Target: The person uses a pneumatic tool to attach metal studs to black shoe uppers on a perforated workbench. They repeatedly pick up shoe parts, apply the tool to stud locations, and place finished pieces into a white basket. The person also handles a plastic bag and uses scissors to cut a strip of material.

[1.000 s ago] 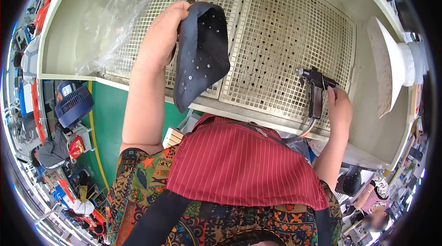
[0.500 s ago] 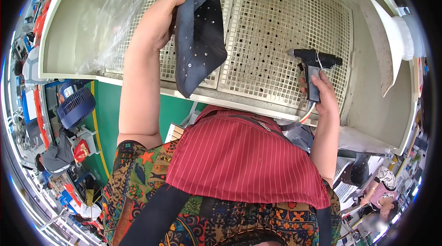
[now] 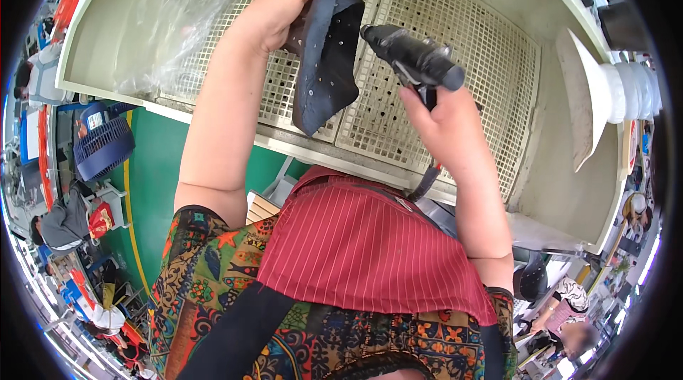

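Note:
My left hand (image 3: 274, 14) grips a dark blue shoe upper (image 3: 329, 60) by its far edge, holding it up over the pale grid. Small metal studs dot the upper, and its black hollow side faces right. My fingers are partly hidden behind it. In my right hand (image 3: 452, 124) is a black pistol-shaped nozzle gun (image 3: 413, 53). Its nozzle points left toward the upper, close to it but apart. A dark hose (image 3: 427, 181) hangs below the hand.
The pale tray's grid floor (image 3: 455, 95) lies under both hands. Crumpled clear plastic (image 3: 171, 39) is at its left, and a white flared hood on a ribbed duct (image 3: 587, 99) at its right. Beyond stand a blue fan (image 3: 103, 144), a seated person (image 3: 64, 216) and another person (image 3: 569, 309).
My right hand has lifted the nozzle gun up and left, close to the shoe upper. The left hand has shifted slightly right with the upper.

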### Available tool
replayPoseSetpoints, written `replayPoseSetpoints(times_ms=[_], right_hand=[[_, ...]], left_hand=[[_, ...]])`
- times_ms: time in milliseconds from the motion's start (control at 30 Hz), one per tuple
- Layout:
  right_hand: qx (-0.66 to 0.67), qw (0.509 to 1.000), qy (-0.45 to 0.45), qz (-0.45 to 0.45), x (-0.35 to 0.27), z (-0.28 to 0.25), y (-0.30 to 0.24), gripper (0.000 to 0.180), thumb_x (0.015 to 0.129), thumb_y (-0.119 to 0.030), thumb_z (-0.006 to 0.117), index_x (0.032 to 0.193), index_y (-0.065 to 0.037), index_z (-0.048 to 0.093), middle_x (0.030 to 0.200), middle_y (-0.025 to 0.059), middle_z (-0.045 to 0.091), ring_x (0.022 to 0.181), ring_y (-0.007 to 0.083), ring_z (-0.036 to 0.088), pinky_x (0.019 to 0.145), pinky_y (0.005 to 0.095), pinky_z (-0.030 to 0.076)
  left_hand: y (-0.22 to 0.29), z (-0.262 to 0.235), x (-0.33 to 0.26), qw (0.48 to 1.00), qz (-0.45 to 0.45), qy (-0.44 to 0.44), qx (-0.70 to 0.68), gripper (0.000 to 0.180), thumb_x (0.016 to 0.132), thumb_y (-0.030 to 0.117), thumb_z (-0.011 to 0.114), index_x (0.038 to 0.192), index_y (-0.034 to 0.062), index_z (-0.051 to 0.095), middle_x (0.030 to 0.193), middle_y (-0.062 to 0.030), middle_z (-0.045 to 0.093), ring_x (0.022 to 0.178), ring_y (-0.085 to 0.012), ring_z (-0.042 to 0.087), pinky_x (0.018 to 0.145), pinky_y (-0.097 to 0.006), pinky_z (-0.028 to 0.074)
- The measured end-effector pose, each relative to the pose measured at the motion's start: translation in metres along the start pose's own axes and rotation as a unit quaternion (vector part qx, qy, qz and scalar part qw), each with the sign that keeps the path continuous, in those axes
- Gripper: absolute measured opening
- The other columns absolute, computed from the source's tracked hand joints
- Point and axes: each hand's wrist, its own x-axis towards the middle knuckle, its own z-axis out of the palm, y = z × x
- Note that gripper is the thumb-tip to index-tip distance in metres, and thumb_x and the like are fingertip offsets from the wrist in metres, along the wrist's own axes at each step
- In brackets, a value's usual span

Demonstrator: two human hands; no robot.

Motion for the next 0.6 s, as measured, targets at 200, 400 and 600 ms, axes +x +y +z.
replayPoseSetpoints(times_ms=[200, 400, 600], right_hand=[[-0.108, 0.991, -0.074, -0.034, -0.008, -0.008, -0.004, 0.042, 0.078, -0.018, 0.064, 0.110, 0.002, 0.046, 0.077, 0.0201, 0.059, 0.072, 0.0384, 0.059, 0.062, 0.0450, 0.046], [-0.112, 0.994, -0.010, 0.000, -0.001, 0.000, -0.005, 0.042, 0.079, -0.019, 0.063, 0.111, 0.003, 0.046, 0.078, 0.0198, 0.059, 0.072, 0.0382, 0.058, 0.063, 0.0449, 0.046], [-0.130, 0.989, -0.073, 0.002, -0.017, -0.012, -0.004, 0.044, 0.079, -0.018, 0.063, 0.113, 0.003, 0.045, 0.079, 0.0206, 0.059, 0.072, 0.0389, 0.058, 0.064, 0.0450, 0.046]], left_hand=[[-0.002, 0.001, -0.007, 1.000, 0.003, 0.022, 0.010, 0.018, 0.088, 0.016, 0.045, 0.091, 0.0054, 0.059, 0.082, -0.0003, 0.060, 0.072, -0.0101, 0.056, 0.066, -0.026, 0.048], [-0.002, 0.007, -0.006, 0.999, 0.020, 0.010, 0.022, 0.018, 0.087, 0.016, 0.045, 0.090, 0.0059, 0.059, 0.080, 0.0010, 0.059, 0.071, -0.0090, 0.054, 0.067, -0.026, 0.046], [-0.004, 0.013, -0.015, 0.998, 0.043, 0.015, 0.038, 0.018, 0.086, 0.017, 0.043, 0.088, 0.0065, 0.058, 0.080, 0.0023, 0.057, 0.070, -0.0075, 0.050, 0.064, -0.023, 0.043]])
